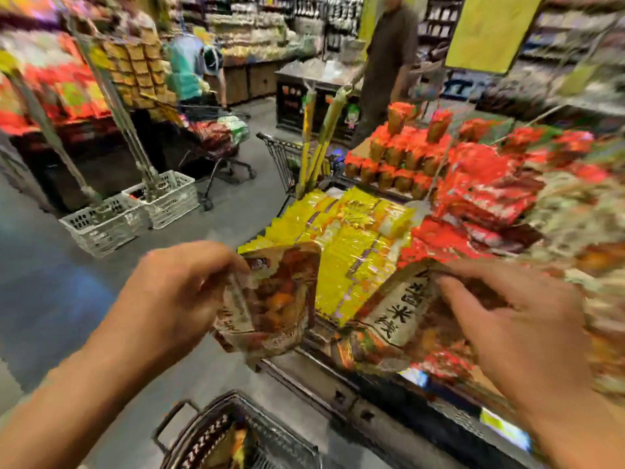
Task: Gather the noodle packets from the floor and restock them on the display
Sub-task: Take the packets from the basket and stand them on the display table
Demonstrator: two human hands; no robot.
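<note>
- Left hand (pixel 176 292) clenched on a brown noodle packet (pixel 277 299), grip at the packet's upper left edge, fingers curled over it.
- Packet glossy, brown and orange, with a picture of food on the front and a pale strip with dark characters along its left side.
- Held in the air, just before the front edge of the display (pixel 355 401); long axis near upright, top leaning a little to the right, front face turned to the camera.
- Right hand (pixel 507 326) resting with spread fingers on a second brown packet (pixel 399 316) lying on the display; probably pressing rather than gripping, but blur makes this unsure.
- Second packet showing a pale label with large black characters; long axis running from lower left to upper right, lying almost flat.
- Yellow packets (pixel 351 248) stacked just behind both brown ones, red packets (pixel 480 194) further right.
- Wire basket (pixel 270 434) on the floor below the left forearm, holding something colourful.
</note>
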